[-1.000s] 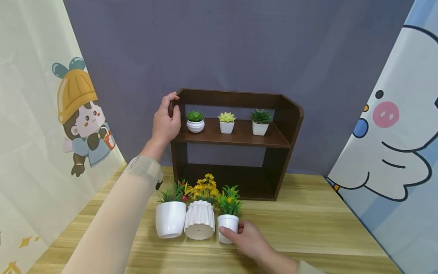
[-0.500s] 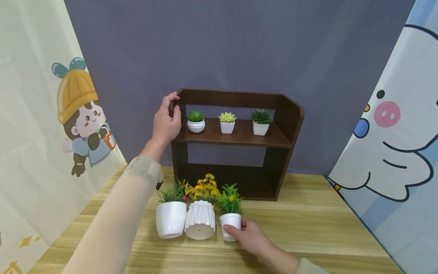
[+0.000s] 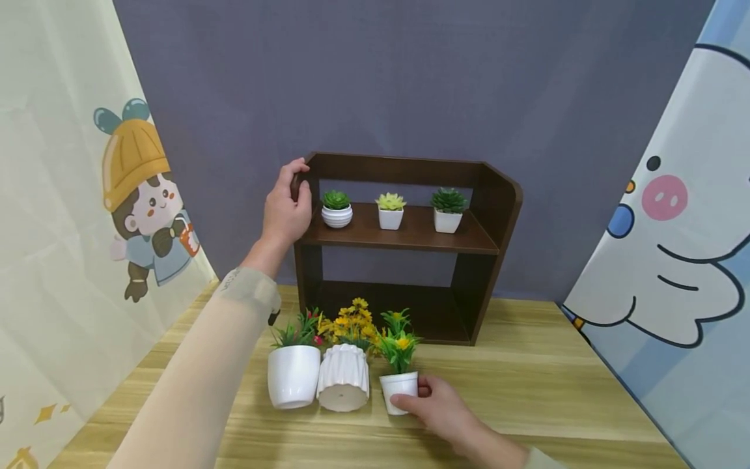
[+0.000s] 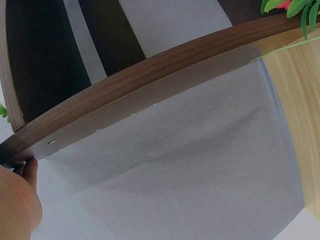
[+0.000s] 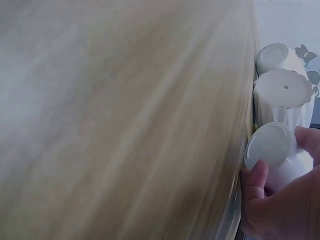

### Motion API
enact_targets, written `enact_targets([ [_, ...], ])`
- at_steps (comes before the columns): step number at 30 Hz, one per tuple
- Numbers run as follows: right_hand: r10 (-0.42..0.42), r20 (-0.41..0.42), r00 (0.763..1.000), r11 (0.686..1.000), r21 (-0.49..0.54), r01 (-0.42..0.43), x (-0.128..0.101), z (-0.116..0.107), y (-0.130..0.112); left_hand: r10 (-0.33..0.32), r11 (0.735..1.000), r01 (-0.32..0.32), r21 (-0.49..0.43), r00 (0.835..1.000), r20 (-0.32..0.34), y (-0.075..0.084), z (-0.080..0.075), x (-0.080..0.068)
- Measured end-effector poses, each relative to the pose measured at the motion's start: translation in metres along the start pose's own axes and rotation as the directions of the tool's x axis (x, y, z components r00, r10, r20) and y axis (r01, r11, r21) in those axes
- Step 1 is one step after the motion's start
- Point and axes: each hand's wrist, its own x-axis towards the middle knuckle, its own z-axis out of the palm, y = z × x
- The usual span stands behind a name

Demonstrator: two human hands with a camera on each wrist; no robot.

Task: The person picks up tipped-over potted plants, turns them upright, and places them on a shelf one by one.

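My right hand grips a small white pot holding a green plant with a yellow flower, at the right end of a row of three pots on the wooden table. In the right wrist view the pot's round base faces the camera between my thumb and fingers. Beside it lie a ribbed white pot with yellow flowers and a smooth white pot. My left hand grips the top left corner of a dark brown shelf unit; its fingers touch the side panel's edge.
Three small succulents in white pots stand on the shelf's upper board. The lower compartment holds nothing. Cartoon-printed curtains hang at left and right, with a grey wall behind. Bare table lies right of the pots.
My right hand has shifted the small pot slightly right and tipped it more upright, so its plant stands higher. The left hand stays on the shelf corner.
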Motion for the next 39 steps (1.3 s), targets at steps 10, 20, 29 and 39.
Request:
enact_targets([
  [10, -0.055, 0.037, 0.998, 0.998, 0.031, 0.054, -0.001, -0.008, 0.007, 0.002, 1.000, -0.002, 0.001, 1.000, 0.002, 0.001, 0.001, -0.001],
  [20, -0.043, 0.091, 0.995, 0.998, 0.051, 0.039, 0.005, -0.017, 0.013, 0.007, 1.000, -0.007, -0.007, 1.000, -0.005, 0.001, 0.001, -0.001],
  [29, -0.046, 0.068, 0.997, 0.998, 0.039, 0.043, 0.013, -0.019, 0.017, 0.000, 1.000, 0.000, -0.018, 1.000, -0.002, -0.001, 0.000, -0.002],
  [39, -0.035, 0.079, 0.996, 0.998, 0.061, 0.030, 0.019, -0.021, 0.021, 0.004, 1.000, -0.004, -0.015, 1.000, -0.004, 0.001, 0.000, -0.002],
])
